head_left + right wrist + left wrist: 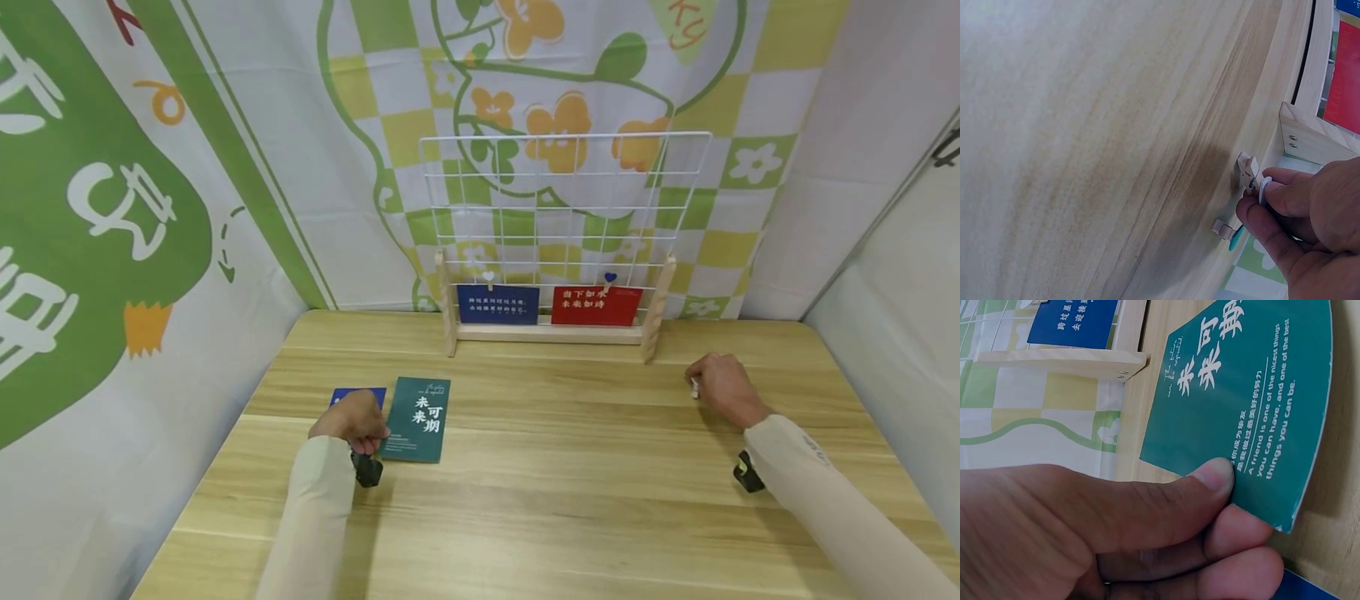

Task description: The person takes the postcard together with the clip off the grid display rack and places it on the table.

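My left hand (351,419) pinches the lower left corner of a dark green card (415,425) with white lettering. In the left wrist view, the thumb lies on the face of the green card (1235,406) and the fingers are behind it, with that corner raised off the table. A blue card (342,395) lies partly hidden under this hand. On the right side, my right hand (724,390) pinches a small wooden clothespin (1249,170) by its white decorated end, just above the tabletop. Another clothespin (1222,229), with a teal decoration, lies near the fingers.
At the back stands a white wire grid rack (566,135) on a wooden base (547,334). A blue card (498,307) hangs from a white heart clip (489,276), and a red card (596,312) from a blue heart clip (611,277). Patterned cloth (382,100) hangs behind.
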The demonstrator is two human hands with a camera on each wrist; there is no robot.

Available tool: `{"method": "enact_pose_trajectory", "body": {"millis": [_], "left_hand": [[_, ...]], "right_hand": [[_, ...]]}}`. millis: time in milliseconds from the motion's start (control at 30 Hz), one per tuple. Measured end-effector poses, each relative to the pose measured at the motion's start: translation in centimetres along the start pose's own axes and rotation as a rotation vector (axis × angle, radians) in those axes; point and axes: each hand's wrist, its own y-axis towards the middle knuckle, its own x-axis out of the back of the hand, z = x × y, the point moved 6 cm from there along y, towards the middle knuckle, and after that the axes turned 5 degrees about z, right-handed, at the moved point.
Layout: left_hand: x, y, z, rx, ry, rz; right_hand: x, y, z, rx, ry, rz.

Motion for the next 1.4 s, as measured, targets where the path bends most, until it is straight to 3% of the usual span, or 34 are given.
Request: {"method": "enact_pose_trajectory", "body": {"millis": [667,1400], "left_hand": [[0.14,0.05,0.44,0.051,0.007,-0.015],[0.10,-0.17,0.28,0.044,0.033,-0.013]], "right_hand": [[-0.18,-0.10,-0.16,0.001,-0.027,0.023],[-0.27,-0.23,0.17,0.053,-0.060,-0.011]]}}
